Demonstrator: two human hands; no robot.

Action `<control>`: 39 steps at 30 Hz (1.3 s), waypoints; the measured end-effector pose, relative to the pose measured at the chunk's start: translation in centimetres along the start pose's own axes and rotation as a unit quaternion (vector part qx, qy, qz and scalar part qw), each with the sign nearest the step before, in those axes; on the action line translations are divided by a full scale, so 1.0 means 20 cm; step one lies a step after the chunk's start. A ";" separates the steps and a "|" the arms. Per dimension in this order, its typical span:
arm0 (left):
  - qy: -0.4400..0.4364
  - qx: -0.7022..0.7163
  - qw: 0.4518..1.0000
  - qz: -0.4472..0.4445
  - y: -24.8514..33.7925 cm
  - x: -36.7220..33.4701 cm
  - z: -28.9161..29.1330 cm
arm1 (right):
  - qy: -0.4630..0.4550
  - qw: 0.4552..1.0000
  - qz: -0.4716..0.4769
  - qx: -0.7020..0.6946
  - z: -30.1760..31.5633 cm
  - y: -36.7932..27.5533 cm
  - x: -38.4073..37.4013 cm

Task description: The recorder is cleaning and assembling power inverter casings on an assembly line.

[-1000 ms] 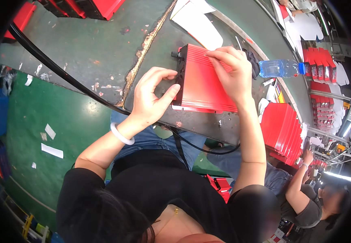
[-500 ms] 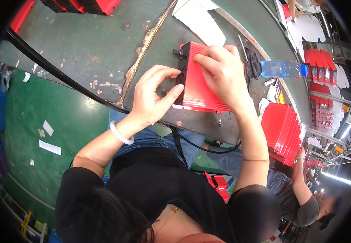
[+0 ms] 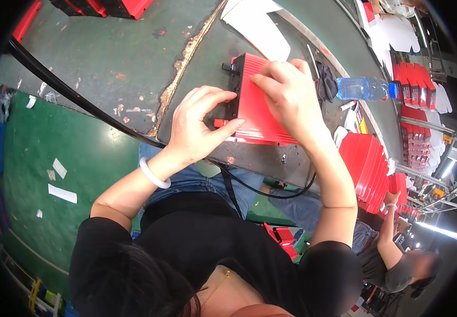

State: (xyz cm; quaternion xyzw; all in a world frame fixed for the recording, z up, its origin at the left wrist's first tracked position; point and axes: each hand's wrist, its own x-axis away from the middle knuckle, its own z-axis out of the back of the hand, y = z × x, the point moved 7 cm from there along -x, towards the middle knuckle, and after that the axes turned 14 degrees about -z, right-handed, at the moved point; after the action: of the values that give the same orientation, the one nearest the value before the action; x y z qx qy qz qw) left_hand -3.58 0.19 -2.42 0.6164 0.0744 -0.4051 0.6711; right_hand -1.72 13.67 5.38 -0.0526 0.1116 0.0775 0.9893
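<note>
A red ribbed metal case [image 3: 262, 116] with a black end panel [image 3: 234, 79] lies on the worktable in front of me. A black knob [image 3: 227, 67] and a red knob [image 3: 220, 122] stick out from that panel. My left hand [image 3: 199, 124] curves against the panel side, thumb at the case's near left corner and fingers apart from it by the panel. Over the top of the case, my right hand [image 3: 289, 95] has its thumb and fingers pinched together. Whatever may be between those fingertips is too small or hidden to tell.
White sheets [image 3: 257, 29] lie beyond the case. A water bottle [image 3: 365, 89] lies on its side by a dark cloth [image 3: 326, 82]. Stacked red cases [image 3: 363, 169] stand at right, near a co-worker's hand [image 3: 392, 198]. A black cable [image 3: 75, 95] crosses the left side.
My left thumb has shifted slightly nearer me along the case, and the red knob now shows. My right hand stays pinched over the top. The co-worker now holds up a red piece.
</note>
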 end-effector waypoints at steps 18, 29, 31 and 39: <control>0.005 0.015 1.000 0.016 -0.02 0.01 0.00 | -0.014 1.000 0.001 -0.005 0.00 -0.01 -0.06; 0.004 0.015 1.000 0.013 -0.02 0.00 -0.01 | -0.067 0.991 -0.004 -0.115 0.00 0.07 -0.10; 0.005 0.011 1.000 0.008 -0.01 0.00 -0.02 | -0.114 0.986 0.000 -0.118 -0.02 0.08 -0.13; 0.002 -0.004 1.000 0.001 -0.01 0.00 -0.01 | -0.122 0.989 0.075 -0.024 0.03 -0.01 -0.15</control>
State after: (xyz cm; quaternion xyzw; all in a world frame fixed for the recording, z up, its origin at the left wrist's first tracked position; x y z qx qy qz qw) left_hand -3.67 0.49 -2.65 0.6144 0.0764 -0.4031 0.6739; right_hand -4.38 13.10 6.58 -0.0579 -0.0078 0.1603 0.9853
